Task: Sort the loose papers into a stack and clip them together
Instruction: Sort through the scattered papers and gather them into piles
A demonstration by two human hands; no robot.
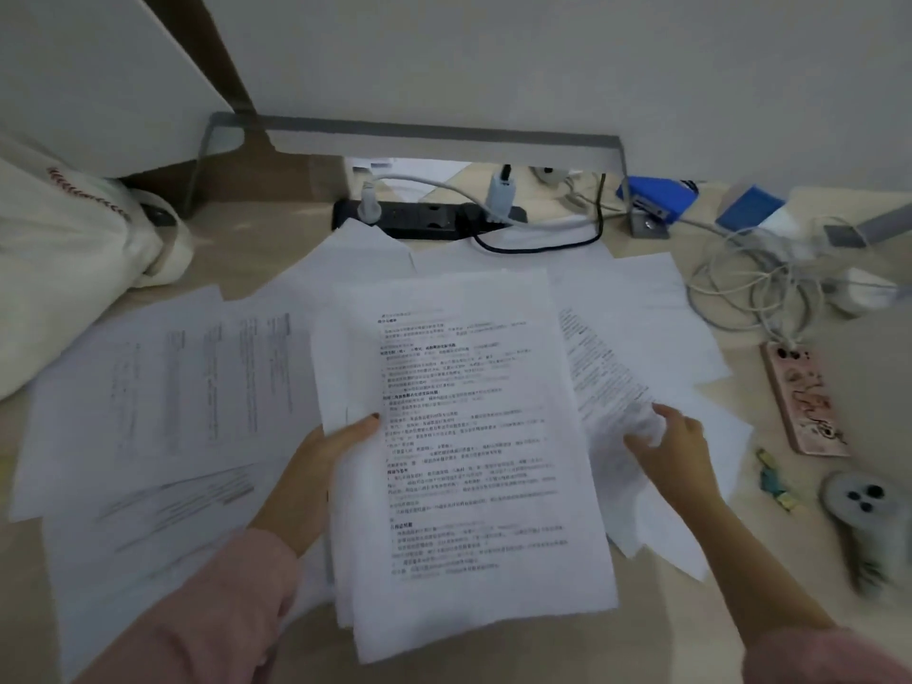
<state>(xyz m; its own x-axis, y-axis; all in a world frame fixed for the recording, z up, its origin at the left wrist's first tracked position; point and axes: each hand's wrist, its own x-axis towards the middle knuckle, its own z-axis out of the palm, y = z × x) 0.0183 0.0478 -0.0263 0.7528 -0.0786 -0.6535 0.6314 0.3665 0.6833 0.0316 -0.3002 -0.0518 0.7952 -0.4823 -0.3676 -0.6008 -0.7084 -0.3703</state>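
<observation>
left hand (pixel 340 436): clamps the left edge of the stack, thumb on the top sheet, fingers hidden under it
stack (pixel 474 461): printed pages, edges ragged, not squared; extends right of that grip and back toward the person
right hand (pixel 676 444): fingers curled on a loose sheet (pixel 607 377), paper bunched at the grip, just right of the stack
loose papers (pixel 163 387): fanned flat on the desk (pixel 656 644), left of the left-hand grip; more lie beyond both grips
small coloured bits (pixel 777 481): right of the right-hand grip, apart from it; too blurred to tell if they are clips
phone (pixel 809 397): face down, further right
power strip (pixel 424 219): beyond the papers
</observation>
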